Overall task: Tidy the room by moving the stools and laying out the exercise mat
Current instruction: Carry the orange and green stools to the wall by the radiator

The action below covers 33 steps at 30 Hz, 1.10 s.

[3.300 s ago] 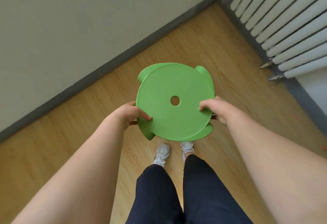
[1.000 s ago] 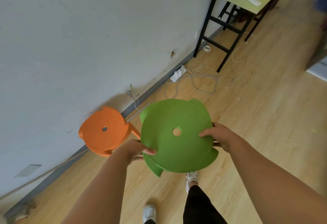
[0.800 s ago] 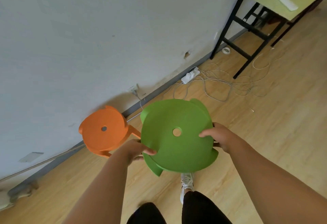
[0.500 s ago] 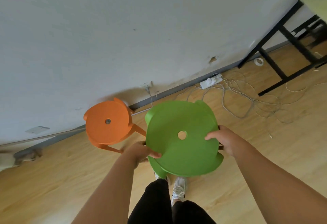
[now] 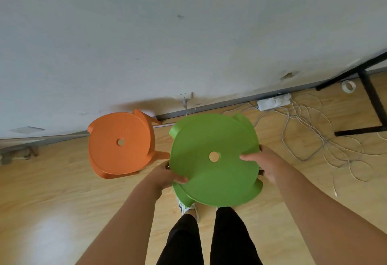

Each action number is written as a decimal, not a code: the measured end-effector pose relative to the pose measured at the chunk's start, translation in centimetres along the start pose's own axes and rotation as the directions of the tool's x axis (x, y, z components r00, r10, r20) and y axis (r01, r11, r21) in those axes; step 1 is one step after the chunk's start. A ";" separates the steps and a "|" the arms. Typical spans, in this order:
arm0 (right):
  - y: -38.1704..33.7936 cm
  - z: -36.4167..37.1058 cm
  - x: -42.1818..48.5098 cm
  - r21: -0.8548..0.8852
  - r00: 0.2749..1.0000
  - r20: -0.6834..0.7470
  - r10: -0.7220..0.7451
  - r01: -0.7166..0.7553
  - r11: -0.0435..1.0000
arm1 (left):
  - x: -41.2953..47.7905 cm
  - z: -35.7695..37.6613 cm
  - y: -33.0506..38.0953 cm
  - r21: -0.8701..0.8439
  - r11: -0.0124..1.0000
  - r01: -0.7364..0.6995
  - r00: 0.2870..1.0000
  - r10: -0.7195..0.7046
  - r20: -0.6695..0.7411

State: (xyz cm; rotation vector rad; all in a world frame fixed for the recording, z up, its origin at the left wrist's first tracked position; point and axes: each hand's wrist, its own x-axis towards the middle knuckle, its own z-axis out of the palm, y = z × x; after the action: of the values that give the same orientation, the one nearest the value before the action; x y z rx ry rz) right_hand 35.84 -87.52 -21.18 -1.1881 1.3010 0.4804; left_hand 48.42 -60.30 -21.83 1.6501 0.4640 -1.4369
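Gripping: the left hand (image 5: 165, 173) is clamping the near-left rim of the green stool (image 5: 213, 160), thumb lying on the seat and the other fingers curled underneath, out of sight.
Right side: the right hand (image 5: 265, 165) is doing the same on the right rim, thumb pressing flat on top, fingers tucked below the edge.
Stool position: it is hanging in both hands in front of the person's legs, seat facing up; its feet are hidden under the seat, so I cannot tell whether they are touching the wooden floor (image 5: 52, 202).
Neighbour: the orange stool (image 5: 120, 145) is standing just beside it to the left, close to the wall (image 5: 188, 34) and baseboard.
Step, as I judge it: setting the green stool down next to the orange one.
Doing it well: keeping the seat level, lowering straight so all legs are landing together, and leaving a gap so the splayed legs are not knocking the orange ones.
Watching out: the power strip (image 5: 274, 102) and loose cables (image 5: 314, 139) are trailing to the right; steering the legs clear of them seems wise.
Mat: no exercise mat is showing from here.
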 end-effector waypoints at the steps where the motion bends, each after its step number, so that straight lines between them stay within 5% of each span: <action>1: -0.9 0.4 2.2 -0.009 1.000 0.031 0.001 -0.001 1.000 | 1.7 -0.2 0.1 -0.047 0.999 0.004 1.000 -0.005 -0.019; 10: -6.7 2.5 14.5 -0.155 0.993 0.116 -0.038 0.056 0.986 | 11.5 -1.3 2.7 -0.245 0.969 -0.014 0.992 -0.017 -0.121; 24: -8.2 6.5 25.2 -0.080 0.989 0.144 -0.015 0.026 0.996 | 20.6 -3.2 4.1 -0.310 0.950 -0.037 0.965 -0.047 -0.259; 28: -7.1 7.5 25.4 -0.119 0.996 0.084 0.040 -0.030 0.992 | 20.7 -3.1 3.4 -0.205 0.978 -0.025 0.945 -0.044 -0.325; 33: -7.1 8.3 24.2 -0.267 0.997 -0.043 -0.068 0.054 0.962 | 19.8 -2.0 3.1 0.083 0.996 0.017 0.908 0.019 -0.419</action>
State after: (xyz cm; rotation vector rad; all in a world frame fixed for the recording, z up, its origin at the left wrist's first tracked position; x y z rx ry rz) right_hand 52.42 -90.96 -41.63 -1.4685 1.2673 0.5956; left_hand 57.12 -65.52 -39.20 2.0377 0.6478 -1.1072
